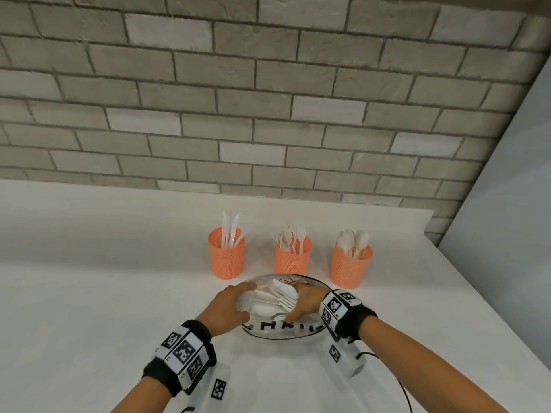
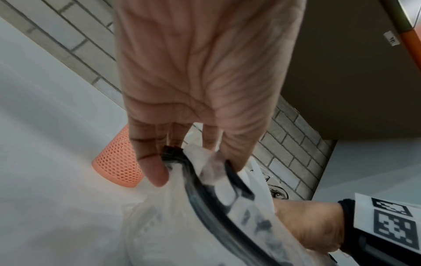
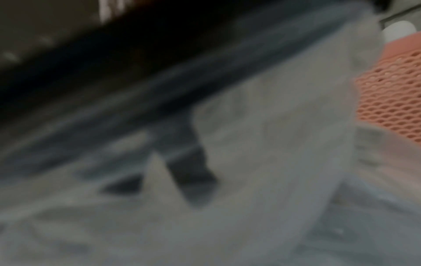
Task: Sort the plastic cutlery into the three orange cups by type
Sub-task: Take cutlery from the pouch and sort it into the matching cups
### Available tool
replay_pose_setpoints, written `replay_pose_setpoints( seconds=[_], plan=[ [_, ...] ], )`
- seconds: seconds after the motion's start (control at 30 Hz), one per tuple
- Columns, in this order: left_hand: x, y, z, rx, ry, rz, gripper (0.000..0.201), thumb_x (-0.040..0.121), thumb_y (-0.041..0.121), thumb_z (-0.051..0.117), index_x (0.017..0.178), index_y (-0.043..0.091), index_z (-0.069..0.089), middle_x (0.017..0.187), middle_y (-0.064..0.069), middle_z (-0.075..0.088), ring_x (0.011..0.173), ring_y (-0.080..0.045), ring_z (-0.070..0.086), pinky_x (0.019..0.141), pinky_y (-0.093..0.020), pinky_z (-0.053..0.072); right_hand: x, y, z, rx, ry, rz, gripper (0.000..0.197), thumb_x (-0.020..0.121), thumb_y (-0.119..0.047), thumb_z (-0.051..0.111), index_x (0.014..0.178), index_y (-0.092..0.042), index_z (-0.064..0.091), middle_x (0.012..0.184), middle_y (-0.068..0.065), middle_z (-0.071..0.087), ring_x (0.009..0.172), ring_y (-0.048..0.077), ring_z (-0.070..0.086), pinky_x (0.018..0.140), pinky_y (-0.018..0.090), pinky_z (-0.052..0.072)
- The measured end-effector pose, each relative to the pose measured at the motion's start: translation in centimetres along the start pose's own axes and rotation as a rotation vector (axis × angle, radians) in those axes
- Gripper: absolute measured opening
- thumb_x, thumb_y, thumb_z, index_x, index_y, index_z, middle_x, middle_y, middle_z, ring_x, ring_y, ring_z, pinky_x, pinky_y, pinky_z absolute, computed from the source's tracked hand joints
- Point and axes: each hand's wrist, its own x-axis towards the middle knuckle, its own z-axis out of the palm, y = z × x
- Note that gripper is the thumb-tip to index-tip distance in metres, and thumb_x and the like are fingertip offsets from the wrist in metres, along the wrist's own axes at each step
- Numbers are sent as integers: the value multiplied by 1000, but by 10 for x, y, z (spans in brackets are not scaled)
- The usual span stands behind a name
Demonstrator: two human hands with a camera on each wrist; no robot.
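Note:
Three orange mesh cups stand in a row: the left cup (image 1: pixel 226 259) holds knives, the middle cup (image 1: pixel 293 257) forks, the right cup (image 1: pixel 351 266) spoons. In front of them lies a clear plastic bag (image 1: pixel 283 330) with a black edge and black print. White cutlery (image 1: pixel 268 302) is piled inside it. My left hand (image 1: pixel 245 300) pinches the bag's left rim, and the left wrist view shows that left hand (image 2: pixel 196 167) close up on the black edge. My right hand (image 1: pixel 295 302) reaches into the bag, finger and thumb curled round a bundle of cutlery. The right wrist view is blurred.
The white table (image 1: pixel 104 263) runs back to a grey brick wall (image 1: pixel 268 99). A pale panel (image 1: pixel 507 219) bounds the right side. One orange cup (image 2: pixel 118 162) shows beside my left fingers, another orange cup (image 3: pixel 391 99) by my right wrist.

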Motion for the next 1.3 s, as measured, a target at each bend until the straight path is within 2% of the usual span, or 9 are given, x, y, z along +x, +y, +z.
replay_pose_setpoints(
  seconds=[0.27, 0.4, 0.6, 0.7, 0.8, 0.9, 1.03, 1.2, 1.3],
  plan=[
    [1, 4, 4, -86, 107, -27, 51, 83, 1, 54, 131, 19, 47, 136, 1, 50, 123, -17, 47, 95, -17, 34, -10, 6, 4, -22, 122, -109, 77, 68, -37, 74, 135, -22, 39, 129, -1, 55, 114, 21, 54, 97, 33, 45],
    [-1, 9, 7, -80, 131, -41, 51, 85, 2, 52, 133, 16, 45, 130, -8, 55, 118, -24, 51, 90, -21, 37, -18, 2, 10, 114, 246, -250, 65, 68, -32, 74, 127, -28, 47, 115, -5, 62, 101, 15, 58, 91, 31, 49],
    [-8, 8, 11, -12, 139, -9, 43, 86, 5, 53, 126, 19, 53, 126, -9, 51, 114, -23, 51, 88, -19, 34, -38, -22, -4, 513, 323, -397, 19, 74, -9, 71, 86, -16, 58, 76, 0, 59, 69, 16, 57, 67, 35, 51],
    [-15, 17, 7, -127, 399, 112, 28, 86, 0, 55, 100, 21, 66, 112, -2, 52, 105, -15, 51, 90, -19, 34, -43, -30, -24, 856, 452, -347, 31, 76, -6, 70, 103, -3, 57, 92, 16, 62, 73, 19, 62, 67, 28, 57],
    [-18, 42, 1, -475, 607, 153, 29, 92, 2, 49, 86, 28, 59, 98, 5, 59, 91, -11, 57, 81, -22, 45, -55, -40, -47, 1147, 555, -325, 5, 83, -6, 65, 82, -6, 60, 70, 6, 63, 62, 14, 59, 55, 19, 51],
    [-9, 60, 0, -969, 417, 8, 20, 99, 17, 39, 105, 11, 57, 101, -7, 62, 96, -21, 58, 80, -27, 50, -63, -49, -62, 1308, 623, -371, 21, 85, -5, 61, 65, -9, 57, 46, -4, 59, 47, 11, 57, 48, 20, 48],
    [1, 75, 10, -1540, 1, -255, 43, 100, 40, 31, 111, 4, 50, 96, -16, 57, 87, -25, 56, 78, -35, 48, -67, -62, -58, 1341, 687, -404, 20, 83, -4, 63, 65, -11, 59, 47, -6, 60, 47, 9, 58, 56, 23, 50],
    [13, 80, 23, -1723, -114, -416, 51, 100, 40, 28, 106, -4, 53, 83, -19, 57, 83, -29, 57, 80, -39, 50, -68, -66, -40, 1312, 760, -365, 21, 81, -5, 66, 61, -10, 59, 56, 1, 60, 53, 10, 59, 57, 19, 50],
    [13, 81, 28, -1815, -184, -443, 50, 101, 34, 28, 98, -7, 56, 77, -23, 65, 77, -35, 64, 63, -43, 58, -69, -65, -35, 1345, 813, -353, 20, 79, -2, 67, 64, -10, 59, 60, 4, 59, 57, 12, 58, 52, 13, 49]
  ],
)
